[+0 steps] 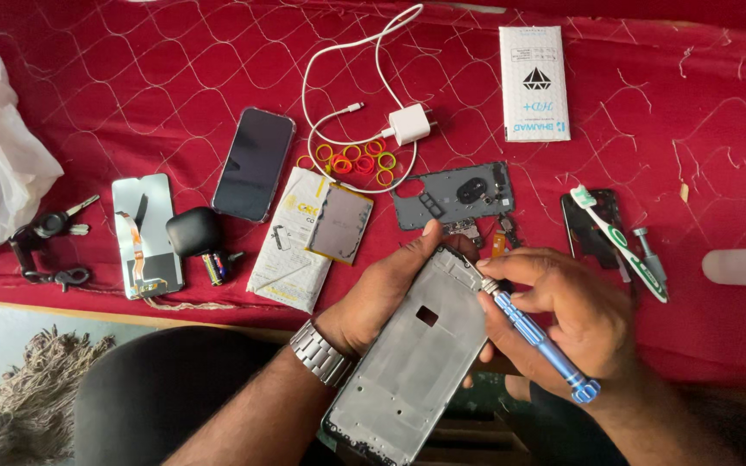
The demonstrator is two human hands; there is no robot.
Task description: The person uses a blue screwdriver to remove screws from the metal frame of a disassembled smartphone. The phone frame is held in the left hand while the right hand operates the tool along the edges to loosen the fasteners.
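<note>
Nearest, the left hand (390, 285) grips a bare grey phone frame (416, 362) from behind, tilted over the lap, while the right hand (563, 311) pinches a blue screwdriver (533, 341), tip touching the frame's upper edge. Beyond on the red cloth (692, 147) lie a dark back cover (452, 195), coloured rubber bands (357, 161) and a white charger (409, 124).

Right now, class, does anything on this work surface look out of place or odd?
Yes. A green and white toothbrush lies across a dark phone part on the right, odd among phone pieces. Small coloured rubber bands are scattered loose beside the white charger. The red cloth is creased.
</note>
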